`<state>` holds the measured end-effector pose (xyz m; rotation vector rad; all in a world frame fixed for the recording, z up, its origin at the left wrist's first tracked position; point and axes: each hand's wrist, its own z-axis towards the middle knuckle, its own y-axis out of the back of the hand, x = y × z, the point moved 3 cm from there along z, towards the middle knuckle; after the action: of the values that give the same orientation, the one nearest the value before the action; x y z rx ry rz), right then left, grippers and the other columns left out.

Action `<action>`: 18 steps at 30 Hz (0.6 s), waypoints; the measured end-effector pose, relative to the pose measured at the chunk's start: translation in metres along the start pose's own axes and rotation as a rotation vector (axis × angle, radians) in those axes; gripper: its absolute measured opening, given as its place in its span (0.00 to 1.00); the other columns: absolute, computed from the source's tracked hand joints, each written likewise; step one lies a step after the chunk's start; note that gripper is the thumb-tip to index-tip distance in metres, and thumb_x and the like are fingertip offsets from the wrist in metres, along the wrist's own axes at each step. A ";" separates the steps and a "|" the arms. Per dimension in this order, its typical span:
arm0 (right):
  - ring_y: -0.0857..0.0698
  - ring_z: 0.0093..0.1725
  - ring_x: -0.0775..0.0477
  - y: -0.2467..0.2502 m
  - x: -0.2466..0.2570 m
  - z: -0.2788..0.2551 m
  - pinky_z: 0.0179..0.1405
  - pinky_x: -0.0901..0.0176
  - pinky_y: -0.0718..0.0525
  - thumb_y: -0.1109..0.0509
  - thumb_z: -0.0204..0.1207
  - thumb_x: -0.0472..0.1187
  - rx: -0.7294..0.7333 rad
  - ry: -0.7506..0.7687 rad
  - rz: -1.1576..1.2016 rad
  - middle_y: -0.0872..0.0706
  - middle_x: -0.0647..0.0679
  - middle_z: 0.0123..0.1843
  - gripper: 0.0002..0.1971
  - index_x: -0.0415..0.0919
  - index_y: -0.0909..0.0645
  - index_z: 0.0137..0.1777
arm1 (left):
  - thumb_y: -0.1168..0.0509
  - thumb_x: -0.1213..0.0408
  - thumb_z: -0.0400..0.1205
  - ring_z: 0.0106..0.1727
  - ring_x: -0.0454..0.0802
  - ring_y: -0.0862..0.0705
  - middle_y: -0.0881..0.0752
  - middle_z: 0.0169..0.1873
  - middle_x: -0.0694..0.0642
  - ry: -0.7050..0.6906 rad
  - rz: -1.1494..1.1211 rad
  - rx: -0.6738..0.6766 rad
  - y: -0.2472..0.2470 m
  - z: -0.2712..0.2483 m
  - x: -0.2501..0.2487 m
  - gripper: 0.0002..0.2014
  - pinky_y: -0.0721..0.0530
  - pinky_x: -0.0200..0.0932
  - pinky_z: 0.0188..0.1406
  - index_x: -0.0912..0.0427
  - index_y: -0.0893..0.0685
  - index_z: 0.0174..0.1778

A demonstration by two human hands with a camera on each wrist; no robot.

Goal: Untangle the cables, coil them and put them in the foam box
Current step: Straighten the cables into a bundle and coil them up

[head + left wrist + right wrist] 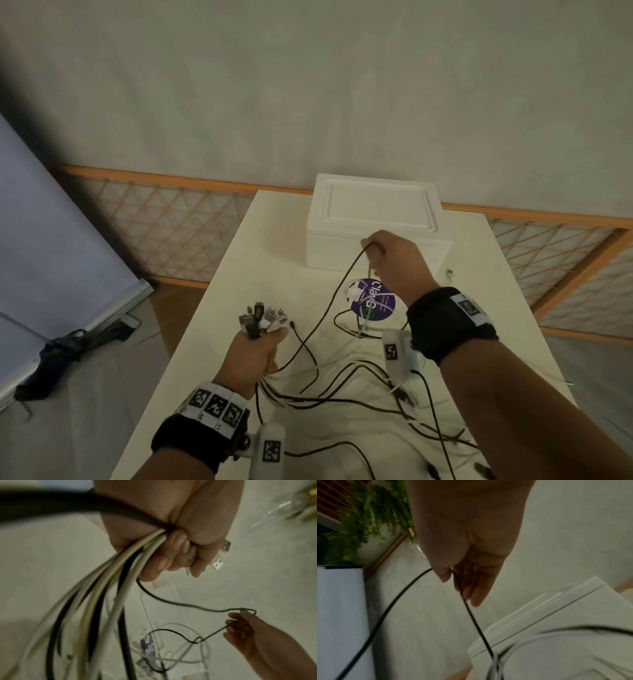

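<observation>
My left hand (255, 349) (173, 550) grips a bundle of black and white cables (109, 588), their USB plug ends (262, 318) sticking up out of the fist. My right hand (390, 260) (460, 577) is raised in front of the foam box (373, 219) and pinches one thin black cable (329, 305) (474, 622), which hangs in a loop over the fingers. More tangled cables (359, 394) lie on the white table (239, 274). The foam box (556, 615) stands at the far edge with its lid on.
A round purple-labelled packet (375, 299) lies under the right hand, with white cable across it. A small connector (449, 273) sits right of the box. A lattice rail (171, 226) runs behind the table, and a dark bundle (65, 356) lies on the floor at left.
</observation>
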<state>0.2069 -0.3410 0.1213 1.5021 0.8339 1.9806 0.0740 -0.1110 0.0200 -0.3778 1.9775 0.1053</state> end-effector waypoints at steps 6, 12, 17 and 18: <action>0.16 0.33 0.48 -0.020 0.041 -0.018 0.36 0.58 0.17 0.36 0.80 0.35 0.291 -0.196 0.600 0.14 0.46 0.33 0.11 0.30 0.20 0.37 | 0.28 0.69 0.77 0.32 0.46 0.23 0.12 0.38 0.55 -0.230 -0.015 -0.008 -0.026 0.010 -0.036 0.04 0.30 0.39 0.24 0.56 0.11 0.44; 0.14 0.38 0.47 -0.012 0.076 -0.024 0.46 0.52 0.14 0.36 0.82 0.43 0.217 0.157 0.126 0.13 0.45 0.36 0.13 0.35 0.15 0.43 | 0.28 0.70 0.77 0.25 0.46 0.30 0.21 0.32 0.60 -0.331 0.048 0.152 -0.063 0.017 -0.057 0.04 0.31 0.38 0.23 0.57 0.13 0.40; 0.13 0.37 0.47 -0.014 0.066 -0.025 0.44 0.52 0.12 0.33 0.80 0.38 0.275 0.114 0.389 0.12 0.42 0.38 0.09 0.34 0.13 0.46 | 0.24 0.68 0.72 0.28 0.44 0.27 0.17 0.29 0.52 -0.302 -0.016 0.189 -0.066 0.024 -0.050 0.05 0.30 0.40 0.26 0.53 0.11 0.38; 0.13 0.37 0.47 -0.016 0.066 -0.025 0.44 0.52 0.12 0.32 0.80 0.38 0.274 0.134 0.414 0.11 0.40 0.38 0.08 0.35 0.13 0.46 | 0.24 0.66 0.70 0.30 0.45 0.25 0.16 0.31 0.52 -0.291 -0.034 0.204 -0.067 0.022 -0.049 0.05 0.29 0.40 0.27 0.52 0.11 0.38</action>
<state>0.1667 -0.2870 0.1472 1.8333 0.9395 2.3620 0.1328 -0.1582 0.0615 -0.2476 1.6756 -0.0613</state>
